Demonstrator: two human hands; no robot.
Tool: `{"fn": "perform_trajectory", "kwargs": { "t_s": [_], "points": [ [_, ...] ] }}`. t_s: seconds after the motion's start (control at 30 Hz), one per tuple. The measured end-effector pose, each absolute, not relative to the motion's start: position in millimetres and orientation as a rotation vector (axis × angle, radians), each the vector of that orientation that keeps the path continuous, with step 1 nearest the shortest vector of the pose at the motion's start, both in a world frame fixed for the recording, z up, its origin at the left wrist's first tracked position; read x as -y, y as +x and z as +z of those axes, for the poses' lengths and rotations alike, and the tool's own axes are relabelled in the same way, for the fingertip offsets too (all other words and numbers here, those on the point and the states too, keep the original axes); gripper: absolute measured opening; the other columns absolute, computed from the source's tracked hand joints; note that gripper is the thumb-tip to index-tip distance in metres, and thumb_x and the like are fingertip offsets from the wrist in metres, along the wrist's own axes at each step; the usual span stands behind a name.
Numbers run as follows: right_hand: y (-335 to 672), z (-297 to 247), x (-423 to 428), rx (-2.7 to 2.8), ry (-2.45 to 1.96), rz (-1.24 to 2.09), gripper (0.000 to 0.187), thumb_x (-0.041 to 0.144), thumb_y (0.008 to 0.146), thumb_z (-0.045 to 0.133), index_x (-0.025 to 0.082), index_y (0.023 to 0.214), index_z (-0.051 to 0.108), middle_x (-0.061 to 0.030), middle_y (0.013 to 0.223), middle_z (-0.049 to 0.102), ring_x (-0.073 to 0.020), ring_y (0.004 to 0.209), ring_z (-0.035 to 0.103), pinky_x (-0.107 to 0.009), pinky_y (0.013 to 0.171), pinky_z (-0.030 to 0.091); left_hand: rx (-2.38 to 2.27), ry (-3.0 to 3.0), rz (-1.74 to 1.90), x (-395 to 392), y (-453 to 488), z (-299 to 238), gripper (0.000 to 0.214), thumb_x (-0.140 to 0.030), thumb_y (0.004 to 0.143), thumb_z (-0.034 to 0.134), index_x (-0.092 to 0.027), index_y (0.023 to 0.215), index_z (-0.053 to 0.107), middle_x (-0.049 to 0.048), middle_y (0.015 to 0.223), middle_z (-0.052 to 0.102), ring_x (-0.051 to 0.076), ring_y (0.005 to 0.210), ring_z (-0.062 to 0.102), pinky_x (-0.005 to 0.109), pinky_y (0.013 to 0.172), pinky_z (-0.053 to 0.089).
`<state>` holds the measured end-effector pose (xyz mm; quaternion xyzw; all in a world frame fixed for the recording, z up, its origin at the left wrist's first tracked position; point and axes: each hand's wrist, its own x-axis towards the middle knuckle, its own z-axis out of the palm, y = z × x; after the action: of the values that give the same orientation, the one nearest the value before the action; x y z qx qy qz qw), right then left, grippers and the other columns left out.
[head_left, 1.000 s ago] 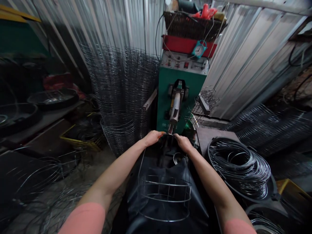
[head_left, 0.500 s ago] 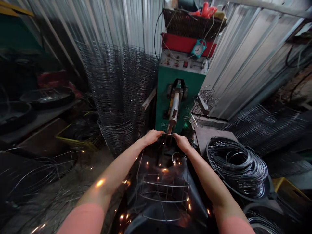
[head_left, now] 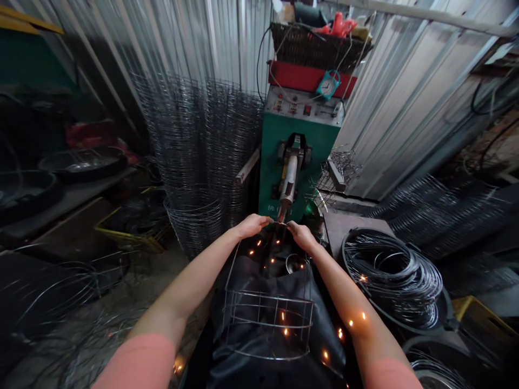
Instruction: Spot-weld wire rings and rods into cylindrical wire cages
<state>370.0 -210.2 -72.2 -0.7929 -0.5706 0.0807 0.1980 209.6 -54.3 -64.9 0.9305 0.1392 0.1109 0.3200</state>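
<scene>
Head view: left hand (head_left: 252,226) and right hand (head_left: 302,236), fingers clamped on a wire basket frame (head_left: 267,322) at the spot welder (head_left: 288,181), sparks (head_left: 351,323) flying!

Wire workshop: green spot welder (head_left: 320,146), wire coils (head_left: 391,281), corrugated-steel walls (head_left: 405,108).

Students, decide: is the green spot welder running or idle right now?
Running: orange sparks scatter over the wire cage and right forearm, below the left hand and right hand holding wire at its electrode.
</scene>
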Motion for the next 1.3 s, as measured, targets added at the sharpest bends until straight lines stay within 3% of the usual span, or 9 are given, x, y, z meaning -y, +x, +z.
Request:
{"fn": "perform_trajectory", "kwargs": {
  "t_s": [0.33,0.6,0.87,1.13,1.3],
  "points": [
    [376,-79,210,1.481,-1.990,0.332,0.028,0.036,0.086,0.039,0.016,0.080,0.057,-0.0007,0.068,0.056,-0.0141,0.065,0.050,-0.021,0.060,0.036,-0.373,2.490,0.307,55,207,-63,0.033,-0.023,0.085,0.042,-0.019,0.111,0.062,0.0020,0.106,0.067,0.014,0.097,0.061,0.024,0.087,0.043],
    [379,-80,211,1.545,-2.031,0.285,0.028,0.038,0.086,0.038,0.017,0.081,0.057,0.0005,0.066,0.054,-0.0128,0.061,0.045,-0.021,0.059,0.033,-0.407,2.563,0.292,60,208,-56,0.032,-0.024,0.085,0.043,-0.019,0.109,0.062,0.0036,0.103,0.068,0.016,0.095,0.061,0.023,0.084,0.043],
    [373,-75,217,1.532,-2.242,0.193,0.024,0.032,0.089,0.039,0.020,0.091,0.059,-0.0028,0.074,0.063,-0.0150,0.066,0.055,-0.021,0.061,0.035,-0.430,2.556,0.336,63,211,-59,0.028,-0.026,0.083,0.045,-0.022,0.103,0.065,0.0026,0.098,0.069,0.017,0.092,0.062,0.024,0.082,0.044],
    [366,-71,215,1.449,-2.263,0.243,0.025,0.034,0.088,0.041,0.019,0.086,0.062,-0.0034,0.072,0.063,-0.0165,0.067,0.056,-0.022,0.059,0.035,-0.433,2.510,0.279,61,210,-62,0.032,-0.029,0.085,0.041,-0.019,0.106,0.064,0.0023,0.103,0.068,0.015,0.094,0.061,0.023,0.082,0.044],
    [371,-81,241,1.289,-2.065,0.425,0.028,0.032,0.086,0.041,0.016,0.097,0.061,-0.0028,0.076,0.063,-0.0153,0.069,0.057,-0.022,0.061,0.039,-0.510,2.499,0.183,57,199,-64,0.039,-0.037,0.086,0.036,-0.018,0.110,0.061,0.0019,0.073,0.069,0.015,0.062,0.062,0.023,0.061,0.046]
  ]
}}
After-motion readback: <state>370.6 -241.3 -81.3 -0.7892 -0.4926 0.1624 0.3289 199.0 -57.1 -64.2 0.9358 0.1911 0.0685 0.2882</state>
